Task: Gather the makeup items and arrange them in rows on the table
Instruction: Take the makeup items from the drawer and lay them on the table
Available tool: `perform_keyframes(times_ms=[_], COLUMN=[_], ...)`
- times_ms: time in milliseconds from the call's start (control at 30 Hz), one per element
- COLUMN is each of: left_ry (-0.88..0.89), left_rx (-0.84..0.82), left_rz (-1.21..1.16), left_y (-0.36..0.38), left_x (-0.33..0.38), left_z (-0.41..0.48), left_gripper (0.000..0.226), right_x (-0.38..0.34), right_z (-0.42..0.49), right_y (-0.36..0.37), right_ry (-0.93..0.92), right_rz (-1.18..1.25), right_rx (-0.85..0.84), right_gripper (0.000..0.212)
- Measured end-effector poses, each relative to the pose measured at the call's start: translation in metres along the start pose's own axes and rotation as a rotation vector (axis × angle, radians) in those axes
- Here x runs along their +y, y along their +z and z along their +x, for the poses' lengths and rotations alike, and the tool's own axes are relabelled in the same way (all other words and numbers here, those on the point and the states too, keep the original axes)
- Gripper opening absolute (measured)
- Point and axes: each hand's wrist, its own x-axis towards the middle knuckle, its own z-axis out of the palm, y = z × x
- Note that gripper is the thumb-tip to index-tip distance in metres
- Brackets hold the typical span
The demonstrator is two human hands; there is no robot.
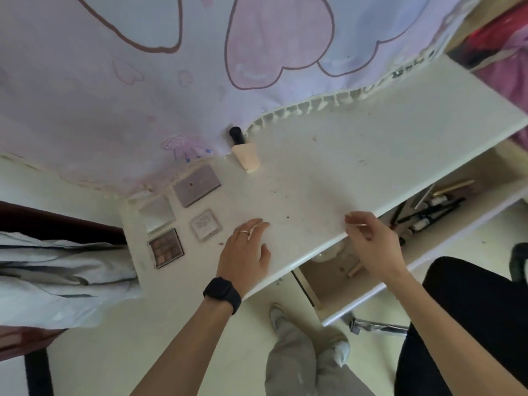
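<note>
**Two hands at a white counter with makeup laid out on its left**

The left hand [248, 250], with a ring and a dark wristband [223, 294], rests palm down on the counter [343, 155] – its grip apart, fingers straight and holding nothing. The right hand [371, 244] hovers at the counter's front edge with fingers loosely curled; whether its grip pinches anything cannot be told.

Left of the hands lie a clear square compact [206, 225], an eyeshadow palette [165, 248] with its mirrored lid open, and a closed mauve palette [197, 185]. Further back, a foundation bottle [244, 152] with a black cap lies on its side, touching a pink patterned cloth [114, 81].

Below the right hand an open drawer [480, 170] holds brushes and pencils [428, 214].
</note>
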Motion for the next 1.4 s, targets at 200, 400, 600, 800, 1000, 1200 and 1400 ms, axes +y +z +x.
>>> perform_keyframes(times_ms=[200,400,600,800,1000,1200,1400], left_ry=[0.204,-0.022,-0.029,0.006,0.004,-0.127,-0.159], left_rx=[-0.057,-0.427,-0.592,-0.493,-0.509,-0.557,-0.684], left_rz=[-0.122,-0.089,0.175,0.243,0.298,0.196,0.149], left_y=[0.067,0.123,0.147,0.155,0.157,0.165,0.157], left_x=[0.081,0.110,0.102,0.105,0.108,0.109,0.104], left_z=[-0.033,-0.025,-0.006,-0.006,-0.002,0.006,0.013], left_gripper=[0.046,0.052,0.075,0.072,0.053,0.062,0.048], right_x=[0.080,0.111,0.119,0.120,0.120,0.125,0.121], right_z=[-0.055,-0.067,-0.067,-0.066,-0.067,-0.067,-0.067], right_y=[-0.035,-0.035,-0.027,-0.029,-0.030,-0.035,-0.035], right_ry=[-0.210,-0.131,-0.121,-0.139,-0.153,-0.199,-0.193], right_rz=[-0.581,-0.767,-0.658,-0.591,-0.565,-0.624,-0.652], right_rx=[0.077,-0.006,0.007,0.006,0.010,0.012,0.012], right_gripper=[0.018,0.050,0.050,0.048,0.043,0.040,0.048])
